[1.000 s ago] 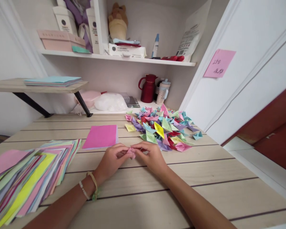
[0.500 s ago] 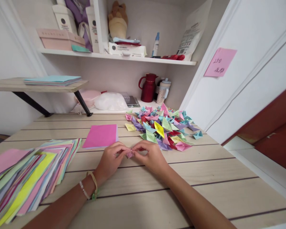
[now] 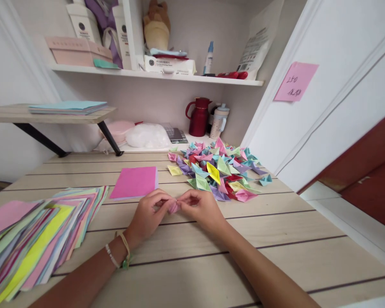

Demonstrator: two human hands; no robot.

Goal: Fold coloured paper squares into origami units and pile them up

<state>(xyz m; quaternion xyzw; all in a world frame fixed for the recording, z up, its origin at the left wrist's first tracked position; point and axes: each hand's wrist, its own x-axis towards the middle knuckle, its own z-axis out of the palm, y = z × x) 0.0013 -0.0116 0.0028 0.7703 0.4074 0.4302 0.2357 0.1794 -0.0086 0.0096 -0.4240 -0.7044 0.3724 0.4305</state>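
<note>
Between my two hands is a small folded pink paper (image 3: 173,208), mostly covered by the fingers. My left hand (image 3: 152,212) pinches its left side between thumb and fingers. On its right side, the thumb and fingertips of my right hand (image 3: 201,208) are closed too. Just behind the hands and to the right lies a heap of folded paper boats (image 3: 223,166) in many colours. A magenta square sheet (image 3: 134,182) rests over a lilac one, behind and left of my left hand.
Fanned coloured paper sheets (image 3: 38,239) cover the table's left side. A raised wooden shelf (image 3: 6,114) on black legs carries more paper (image 3: 69,107). At the back stand a dark red jug (image 3: 199,117) and a pale tumbler (image 3: 218,122), beside a white plastic bag (image 3: 147,136).
The fingers have shifted slightly around the pink paper, and a little more of it shows. The whole view has moved a touch; the boats and sheets lie as before.
</note>
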